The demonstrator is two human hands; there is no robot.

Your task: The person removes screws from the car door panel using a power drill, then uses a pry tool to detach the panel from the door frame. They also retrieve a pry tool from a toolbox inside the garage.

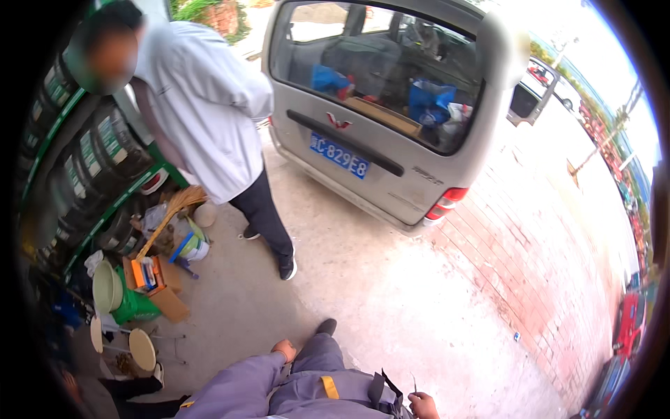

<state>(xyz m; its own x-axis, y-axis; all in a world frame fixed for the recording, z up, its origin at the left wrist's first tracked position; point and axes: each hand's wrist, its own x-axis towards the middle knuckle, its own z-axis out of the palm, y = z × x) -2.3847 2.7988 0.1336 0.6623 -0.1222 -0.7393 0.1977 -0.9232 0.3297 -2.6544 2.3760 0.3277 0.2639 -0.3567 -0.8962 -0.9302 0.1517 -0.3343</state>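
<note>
Head view: left hand (pixel 284 350) rests clenched by the near knee; right hand (pixel 423 405) grips a thin metal tool (pixel 414 383); silver van (pixel 391 105) parked far.

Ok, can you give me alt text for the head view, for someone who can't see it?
Looking down, the wearer's left hand rests closed by a grey-trousered knee while the right hand pinches a thin dark pointed tool. Ahead, a person in a white jacket stands beside a silver van's closed tailgate, with stacked black tyres at left.
</note>
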